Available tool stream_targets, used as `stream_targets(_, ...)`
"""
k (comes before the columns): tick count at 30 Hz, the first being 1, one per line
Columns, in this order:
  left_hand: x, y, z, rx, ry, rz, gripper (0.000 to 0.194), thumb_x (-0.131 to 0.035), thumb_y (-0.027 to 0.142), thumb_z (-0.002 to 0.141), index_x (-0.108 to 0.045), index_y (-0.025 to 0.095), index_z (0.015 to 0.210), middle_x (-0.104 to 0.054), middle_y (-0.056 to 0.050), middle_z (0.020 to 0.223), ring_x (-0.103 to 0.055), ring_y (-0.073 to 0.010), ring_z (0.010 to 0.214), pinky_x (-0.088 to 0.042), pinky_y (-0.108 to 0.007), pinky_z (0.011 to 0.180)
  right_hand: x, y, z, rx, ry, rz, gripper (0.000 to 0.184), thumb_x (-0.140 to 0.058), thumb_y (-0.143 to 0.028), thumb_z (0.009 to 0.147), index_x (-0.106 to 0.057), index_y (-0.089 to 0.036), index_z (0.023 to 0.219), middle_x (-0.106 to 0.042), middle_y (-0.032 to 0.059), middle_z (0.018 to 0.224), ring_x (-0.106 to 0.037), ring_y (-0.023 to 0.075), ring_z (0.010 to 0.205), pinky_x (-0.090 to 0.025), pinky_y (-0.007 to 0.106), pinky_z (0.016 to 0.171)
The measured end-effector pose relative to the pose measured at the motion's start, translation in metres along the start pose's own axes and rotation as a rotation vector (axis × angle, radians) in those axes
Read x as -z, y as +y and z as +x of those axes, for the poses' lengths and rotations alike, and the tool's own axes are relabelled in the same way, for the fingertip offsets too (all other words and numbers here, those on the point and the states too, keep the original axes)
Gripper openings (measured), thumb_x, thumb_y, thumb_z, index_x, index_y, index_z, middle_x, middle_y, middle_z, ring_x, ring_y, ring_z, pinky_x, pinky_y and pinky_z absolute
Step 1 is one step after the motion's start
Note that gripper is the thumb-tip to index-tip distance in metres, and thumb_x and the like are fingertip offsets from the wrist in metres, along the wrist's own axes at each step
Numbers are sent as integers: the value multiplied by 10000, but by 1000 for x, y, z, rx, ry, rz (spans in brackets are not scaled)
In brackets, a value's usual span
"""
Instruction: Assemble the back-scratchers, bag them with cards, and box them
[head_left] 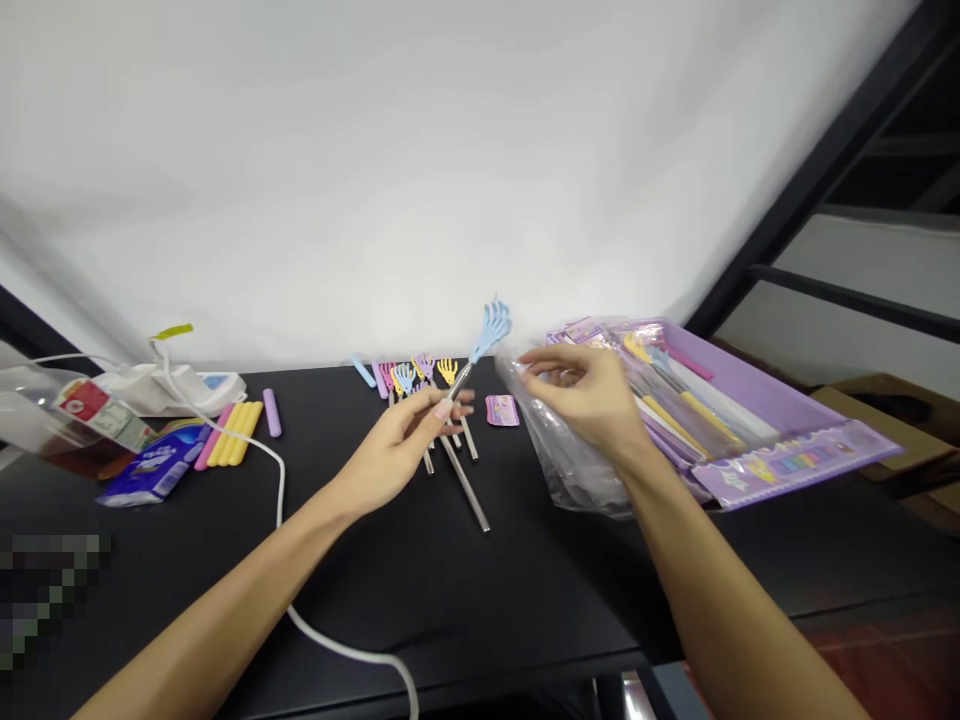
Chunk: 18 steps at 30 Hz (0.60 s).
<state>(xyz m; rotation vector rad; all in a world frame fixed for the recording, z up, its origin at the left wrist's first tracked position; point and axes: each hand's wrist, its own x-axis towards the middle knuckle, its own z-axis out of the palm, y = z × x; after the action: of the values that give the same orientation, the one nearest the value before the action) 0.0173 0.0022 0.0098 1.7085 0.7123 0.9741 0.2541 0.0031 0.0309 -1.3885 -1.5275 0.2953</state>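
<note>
My left hand [405, 440] pinches a back scratcher by its metal rod. Its light blue hand-shaped head [493, 330] points up and to the right. Behind and under that hand lie several more back scratchers [448, 371], their heads yellow, purple, pink and blue. One long metal rod [469, 490] shows below my fingers; whether it is part of the held scratcher I cannot tell. With curled fingers my right hand [592, 395] grips the upper edge of a clear plastic bag [581, 475]. A small pink card [502, 410] lies between the hands.
At right stands a purple box [750, 400] with packaged scratchers. Yellow handle tubes [236, 435], a purple tube [271, 413] and a blue packet [157, 465] lie left, near a power strip [180, 390]. A white cable [281, 480] crosses the black table [480, 610]. A wall rises behind.
</note>
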Motion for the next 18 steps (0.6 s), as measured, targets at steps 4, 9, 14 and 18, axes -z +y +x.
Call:
stream_targets(4, -2, 0, 3, 52, 43, -283, 295, -563, 460, 975, -667, 186, 944, -678, -93, 1222, -676, -212, 1082, -604, -343, 874, -22, -21, -17, 186, -326, 171, 164, -714, -264, 831, -803, -256, 969, -790, 42, 947, -696, 214, 882, -507, 346, 793)
stream_targets(9, 1, -4, 3, 104, 109, -224, 334, -647, 464, 920, -740, 188, 1083, -757, -93, 1070, -718, -221, 933, -615, -358, 795, -36, -26, -25, 29, -525, 412, 222, -659, -380, 907, -785, -245, 1031, -777, 55, 997, -700, 213, 945, -523, 352, 833)
stream_targets(14, 0, -3, 1, 77, 78, -58, 327, -723, 402, 863, -770, 192, 1109, -783, -70, 1022, -722, -243, 1003, -579, -407, 949, -44, -24, -24, -122, -351, 487, 270, -687, -465, 874, -758, -204, 885, -707, 33, 816, -632, 166, 760, -484, 286, 674)
stream_targets(18, -2, 0, -2, 102, 78, 20, 303, -715, 374, 869, -777, 189, 1101, -786, -64, 969, -733, -244, 935, -596, -399, 885, -48, -26, -27, -79, -299, 382, 231, -720, -441, 846, -768, -216, 863, -646, 37, 875, -585, 171, 799, -459, 297, 699)
